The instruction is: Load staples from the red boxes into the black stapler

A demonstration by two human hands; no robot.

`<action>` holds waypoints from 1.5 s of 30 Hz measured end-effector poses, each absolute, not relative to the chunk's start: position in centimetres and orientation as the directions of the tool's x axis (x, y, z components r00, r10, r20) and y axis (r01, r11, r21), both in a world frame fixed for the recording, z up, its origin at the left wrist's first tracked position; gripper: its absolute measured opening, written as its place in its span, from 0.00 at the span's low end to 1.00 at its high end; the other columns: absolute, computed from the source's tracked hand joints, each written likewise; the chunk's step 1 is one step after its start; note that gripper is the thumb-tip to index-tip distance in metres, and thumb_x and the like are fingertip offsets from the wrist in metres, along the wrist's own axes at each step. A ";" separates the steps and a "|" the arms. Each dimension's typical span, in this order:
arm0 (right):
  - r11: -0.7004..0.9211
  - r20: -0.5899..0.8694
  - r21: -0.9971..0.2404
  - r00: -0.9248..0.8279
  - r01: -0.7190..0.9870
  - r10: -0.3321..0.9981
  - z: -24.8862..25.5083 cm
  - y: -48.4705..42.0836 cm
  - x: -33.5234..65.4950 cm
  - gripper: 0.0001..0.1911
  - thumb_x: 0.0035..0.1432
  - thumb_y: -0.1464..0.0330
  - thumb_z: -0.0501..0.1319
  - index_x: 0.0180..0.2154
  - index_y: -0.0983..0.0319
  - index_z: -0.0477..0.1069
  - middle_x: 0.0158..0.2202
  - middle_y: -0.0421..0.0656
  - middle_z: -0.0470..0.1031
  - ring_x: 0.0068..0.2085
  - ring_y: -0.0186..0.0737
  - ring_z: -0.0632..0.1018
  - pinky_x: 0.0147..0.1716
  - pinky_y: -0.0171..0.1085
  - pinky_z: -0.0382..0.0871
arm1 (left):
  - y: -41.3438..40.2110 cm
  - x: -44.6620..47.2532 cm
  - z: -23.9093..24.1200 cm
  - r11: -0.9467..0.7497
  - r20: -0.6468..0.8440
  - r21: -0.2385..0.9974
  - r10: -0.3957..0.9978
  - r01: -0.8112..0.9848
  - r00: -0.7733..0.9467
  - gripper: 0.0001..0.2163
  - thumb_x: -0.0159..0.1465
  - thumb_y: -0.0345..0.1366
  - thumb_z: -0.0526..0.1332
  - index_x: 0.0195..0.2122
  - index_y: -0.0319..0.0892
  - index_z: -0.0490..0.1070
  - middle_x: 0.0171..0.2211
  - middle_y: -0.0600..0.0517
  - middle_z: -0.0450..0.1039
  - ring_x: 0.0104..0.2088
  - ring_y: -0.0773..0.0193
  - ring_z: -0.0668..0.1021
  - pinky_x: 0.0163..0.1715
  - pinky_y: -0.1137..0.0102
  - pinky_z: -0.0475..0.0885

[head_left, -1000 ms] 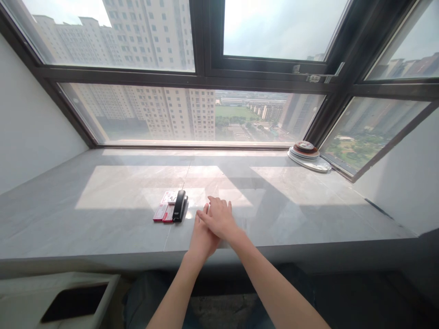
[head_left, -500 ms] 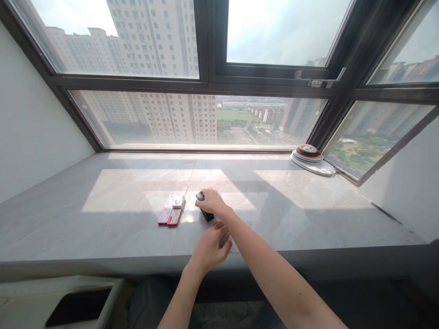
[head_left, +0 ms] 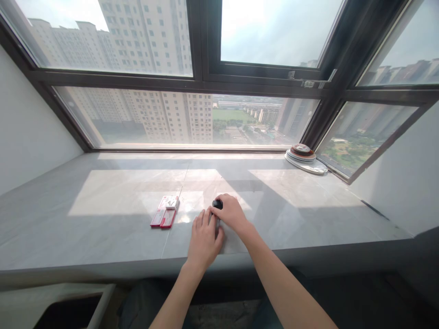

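A black stapler (head_left: 217, 204) is being held near the lower center of the frame, its rounded far end being pinched between the thumb and fingers of the right hand (head_left: 232, 211) and its nearer length being clasped by the left hand (head_left: 205, 237). The hands are being held together, touching around it, and most of its body is being hidden; whether it is being rested on the windowsill (head_left: 120, 237) cannot be told. Judging by its look, a stiff, fairly light and sturdy tool is being handled, perhaps slightly slippery, best being gripped along its long sides. Left of center, small red-and-white boxes (head_left: 168, 219), flat, square-cornered and seemingly of card, are being lit where they lie grouped, one being carried atop the others. The smooth, faintly veined stone-like sill is being crossed by hard-edged sunlight, while a stack of round dishes (head_left: 303, 160) is being framed at right beneath the dark window frame (head_left: 137, 81).
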State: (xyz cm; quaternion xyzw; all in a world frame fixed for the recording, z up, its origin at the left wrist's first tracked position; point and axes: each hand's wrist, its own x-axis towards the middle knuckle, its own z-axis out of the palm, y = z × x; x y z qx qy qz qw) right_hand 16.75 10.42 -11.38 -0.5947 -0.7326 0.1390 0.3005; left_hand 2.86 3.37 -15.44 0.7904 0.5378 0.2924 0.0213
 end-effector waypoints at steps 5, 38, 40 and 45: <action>0.148 0.270 -0.600 0.025 0.786 0.963 -11.1 11.2 15.2 0.08 0.59 0.63 0.64 0.36 0.60 0.78 0.38 0.46 0.80 0.44 0.46 0.77 0.54 0.44 0.62 | 5.0 2.5 -16.3 -0.384 0.362 0.244 0.888 0.890 0.283 0.23 0.72 0.40 0.51 0.68 0.47 0.61 0.71 0.47 0.57 0.72 0.47 0.56 0.69 0.48 0.54; 0.128 0.015 -0.950 0.368 -0.286 0.930 -17.1 4.5 27.1 0.20 0.65 0.54 0.58 0.55 0.55 0.67 0.53 0.48 0.78 0.58 0.47 0.78 0.62 0.51 0.70 | 1.9 -5.5 -16.1 0.021 0.465 0.244 0.875 0.970 -0.136 0.19 0.71 0.37 0.53 0.62 0.43 0.67 0.70 0.39 0.56 0.70 0.41 0.56 0.68 0.38 0.50; 0.086 0.047 -0.992 0.366 -0.090 0.929 -16.9 4.1 26.3 0.21 0.64 0.53 0.60 0.52 0.58 0.70 0.50 0.48 0.80 0.53 0.48 0.80 0.55 0.48 0.75 | 2.0 -5.2 -15.9 -0.092 0.438 0.303 0.898 0.949 -0.053 0.16 0.72 0.37 0.53 0.58 0.47 0.70 0.61 0.42 0.67 0.63 0.45 0.67 0.64 0.45 0.61; 0.001 0.096 -0.868 0.166 0.497 0.981 -15.6 3.5 24.3 0.16 0.64 0.53 0.59 0.38 0.57 0.78 0.27 0.40 0.79 0.32 0.43 0.79 0.37 0.39 0.71 | 3.8 -2.9 -14.9 -0.413 0.364 0.475 0.896 0.777 0.253 0.14 0.71 0.37 0.56 0.56 0.50 0.71 0.51 0.48 0.75 0.52 0.52 0.74 0.54 0.56 0.72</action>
